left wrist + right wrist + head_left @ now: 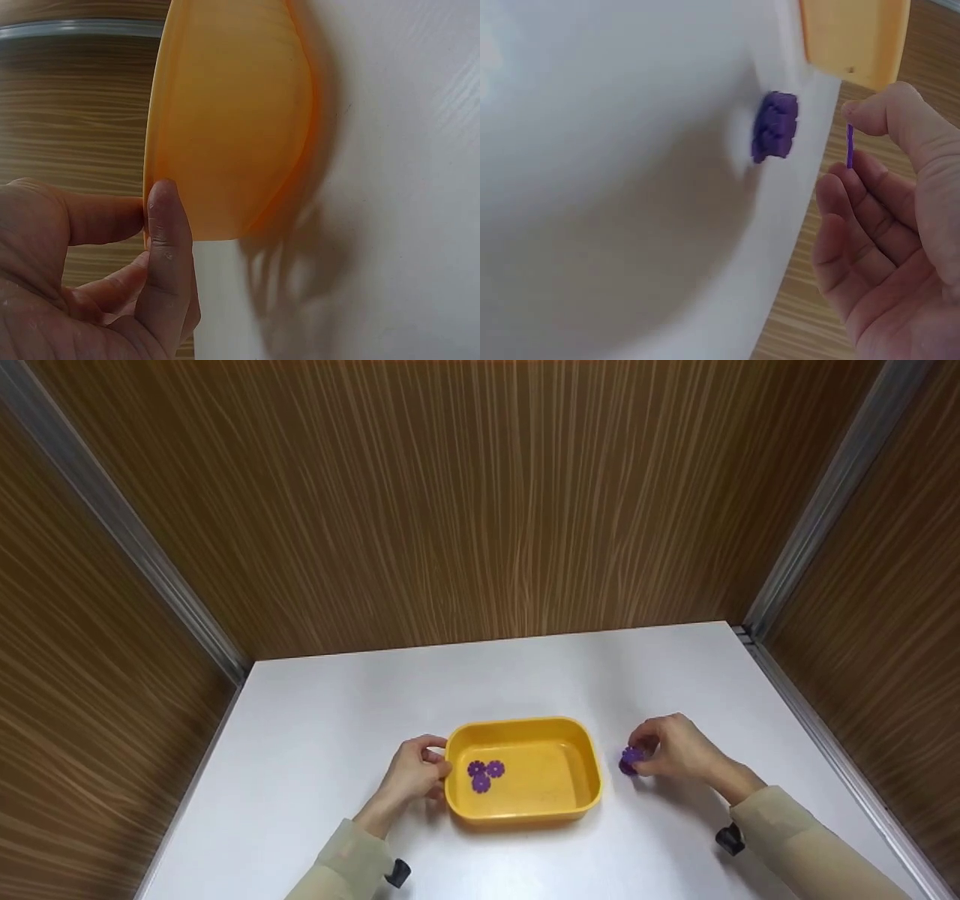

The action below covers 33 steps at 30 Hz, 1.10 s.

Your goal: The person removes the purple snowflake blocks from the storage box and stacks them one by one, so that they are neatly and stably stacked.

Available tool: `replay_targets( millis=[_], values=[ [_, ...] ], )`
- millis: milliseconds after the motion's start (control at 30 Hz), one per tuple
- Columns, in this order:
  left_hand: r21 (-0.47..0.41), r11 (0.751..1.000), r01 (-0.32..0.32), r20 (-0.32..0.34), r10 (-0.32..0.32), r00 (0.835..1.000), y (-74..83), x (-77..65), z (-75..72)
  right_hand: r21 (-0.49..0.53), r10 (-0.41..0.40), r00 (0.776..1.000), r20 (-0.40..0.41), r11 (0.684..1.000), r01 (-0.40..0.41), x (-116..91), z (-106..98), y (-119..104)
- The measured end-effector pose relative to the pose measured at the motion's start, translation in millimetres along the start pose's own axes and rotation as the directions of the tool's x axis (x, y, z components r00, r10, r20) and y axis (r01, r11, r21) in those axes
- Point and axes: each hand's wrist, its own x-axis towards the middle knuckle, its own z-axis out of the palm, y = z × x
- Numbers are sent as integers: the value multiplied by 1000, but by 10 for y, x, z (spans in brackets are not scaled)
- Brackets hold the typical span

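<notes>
R hand [673,746] had a thin disc [850,146] pinched edge-to-edge, thumb n fingertips slightly apart, near the stack [778,126], approx 3 o'clock of the tray [540,787]; L hand [415,769] pinched the tray abt 9 o'clock. Disc looked light, stiff, prob slick, so edges were best hold imo.
</notes>
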Motion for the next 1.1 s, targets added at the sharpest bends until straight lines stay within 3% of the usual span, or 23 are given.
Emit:
replay_targets(
  millis=[700, 1100],
  values=[
    [5, 1000, 5, -6, -4, 1000, -2, 9, -2, 5, 114, 991, 65, 993, -114, -5, 128, 78],
    [6, 1000, 14, -3, -14, 1000, -4, 3, 0, -1, 129, 988, 84, 992, -130, -8, 144, 83]
  ],
)
